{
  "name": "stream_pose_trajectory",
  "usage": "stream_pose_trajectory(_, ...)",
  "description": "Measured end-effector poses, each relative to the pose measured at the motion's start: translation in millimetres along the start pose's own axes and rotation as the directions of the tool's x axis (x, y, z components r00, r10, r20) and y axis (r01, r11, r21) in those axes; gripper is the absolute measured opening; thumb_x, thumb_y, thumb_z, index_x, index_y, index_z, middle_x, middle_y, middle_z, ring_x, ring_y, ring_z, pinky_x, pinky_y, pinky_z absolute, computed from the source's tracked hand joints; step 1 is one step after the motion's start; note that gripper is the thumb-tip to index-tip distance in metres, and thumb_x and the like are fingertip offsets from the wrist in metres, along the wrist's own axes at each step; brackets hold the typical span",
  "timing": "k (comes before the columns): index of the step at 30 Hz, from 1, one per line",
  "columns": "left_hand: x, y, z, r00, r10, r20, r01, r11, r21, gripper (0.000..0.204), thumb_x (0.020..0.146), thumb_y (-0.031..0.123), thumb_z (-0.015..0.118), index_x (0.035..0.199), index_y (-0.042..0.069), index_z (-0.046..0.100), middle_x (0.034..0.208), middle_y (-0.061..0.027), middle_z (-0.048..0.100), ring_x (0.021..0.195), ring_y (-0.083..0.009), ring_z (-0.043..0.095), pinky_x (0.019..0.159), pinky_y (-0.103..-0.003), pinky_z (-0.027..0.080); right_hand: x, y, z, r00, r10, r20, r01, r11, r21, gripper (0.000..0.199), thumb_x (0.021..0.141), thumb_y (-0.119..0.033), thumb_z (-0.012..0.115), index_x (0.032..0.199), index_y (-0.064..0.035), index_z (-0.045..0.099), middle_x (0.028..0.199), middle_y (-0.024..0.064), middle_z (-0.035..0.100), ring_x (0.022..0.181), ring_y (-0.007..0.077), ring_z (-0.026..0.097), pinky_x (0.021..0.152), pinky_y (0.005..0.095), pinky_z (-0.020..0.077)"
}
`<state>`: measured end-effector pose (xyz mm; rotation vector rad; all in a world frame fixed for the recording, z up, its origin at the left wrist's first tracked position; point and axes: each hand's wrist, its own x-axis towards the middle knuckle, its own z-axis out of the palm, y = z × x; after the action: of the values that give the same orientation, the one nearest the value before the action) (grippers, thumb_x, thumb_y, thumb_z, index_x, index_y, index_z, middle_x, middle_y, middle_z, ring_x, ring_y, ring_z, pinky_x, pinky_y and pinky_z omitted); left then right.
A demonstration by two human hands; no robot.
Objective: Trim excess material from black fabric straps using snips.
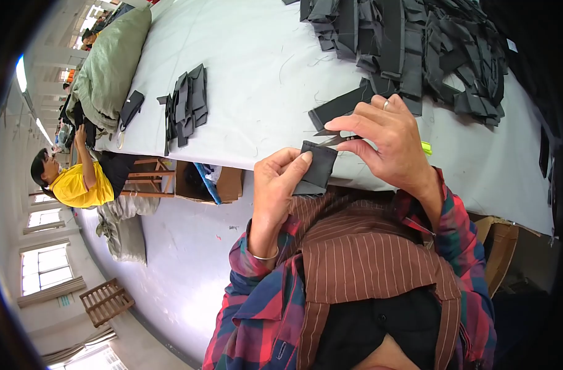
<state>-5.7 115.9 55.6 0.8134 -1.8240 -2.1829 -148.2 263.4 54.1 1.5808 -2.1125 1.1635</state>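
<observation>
My left hand (280,185) pinches a small dark grey fabric piece (318,168) by its lower left side, holding it up in front of my chest. My right hand (389,142) grips small metal thread snips (332,137), whose blades touch the top edge of that fabric piece. A ring shows on my right hand and a thin bangle on my left wrist. Both hands hover just at the near edge of the white table (256,68).
A big heap of dark fabric pieces (417,49) lies at the table's far right, and a smaller stack (186,105) at its left. A green sack (111,65) rests at the left end. A person in yellow (78,182) works beside it. A cardboard box (210,182) stands under the table.
</observation>
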Motion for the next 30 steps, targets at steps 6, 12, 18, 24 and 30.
stream_pose_trajectory(6,2.1,-4.5,-1.3,1.0,0.009,0.002,-0.009,0.999,0.035,0.015,0.088,0.01,0.063,0.078,-0.002,0.063,0.065,0.0032,0.058,0.057,-0.0009,0.046,0.049,-0.017,0.035,0.7,0.1,2.4,0.998,-0.046,0.037,0.05,0.994,-0.093,0.023,0.068,-0.025,0.073,0.089,-0.018,0.067,0.072,-0.0049,0.054,0.069,0.0169,0.048,0.065,0.0313,0.0316)
stream_pose_trajectory(12,2.1,-5.1,-1.8,1.0,-0.004,0.004,0.004,0.995,0.103,0.016,0.087,0.01,0.063,0.075,-0.001,0.063,0.063,0.0061,0.054,0.056,0.0007,0.042,0.048,-0.017,0.03,-0.9,2.4,8.2,0.999,0.035,0.031,-0.039,0.991,0.128,0.023,0.07,-0.018,0.073,0.093,-0.0154,0.069,0.066,-0.0028,0.05,0.063,0.0175,0.042,0.063,0.0309,0.029)
stream_pose_trajectory(18,3.1,-4.0,-0.8,1.0,0.001,0.0,-0.001,0.999,0.038,0.017,0.087,0.01,0.063,0.075,-0.001,0.063,0.064,0.0043,0.056,0.056,-0.0004,0.044,0.049,-0.017,0.034,-4.2,5.6,5.0,1.0,0.024,-0.016,-0.023,0.997,0.068,0.022,0.07,-0.015,0.074,0.091,-0.0154,0.07,0.067,-0.0029,0.051,0.063,0.0171,0.043,0.063,0.0307,0.0287)
stream_pose_trajectory(24,1.8,-2.1,1.1,1.0,-0.008,0.003,0.008,0.999,0.035,0.017,0.088,0.01,0.063,0.075,-0.001,0.063,0.065,0.003,0.057,0.056,-0.001,0.045,0.049,-0.018,0.035,-5.2,6.0,7.0,0.999,-0.047,-0.009,0.047,0.998,0.033,0.02,0.07,-0.014,0.073,0.089,-0.017,0.07,0.066,-0.0032,0.051,0.062,0.0173,0.042,0.063,0.0312,0.0285)
stream_pose_trajectory(30,2.3,-3.9,-1.8,0.999,-0.024,0.024,0.023,0.999,0.05,0.016,0.088,0.01,0.063,0.077,-0.001,0.064,0.066,0.0023,0.059,0.057,-0.0016,0.048,0.051,-0.018,0.037,-3.9,4.6,9.6,0.997,-0.072,-0.039,0.073,0.997,0.02,0.018,0.069,-0.014,0.074,0.087,-0.0161,0.07,0.065,-0.0029,0.052,0.061,0.0179,0.041,0.062,0.0314,0.0286)
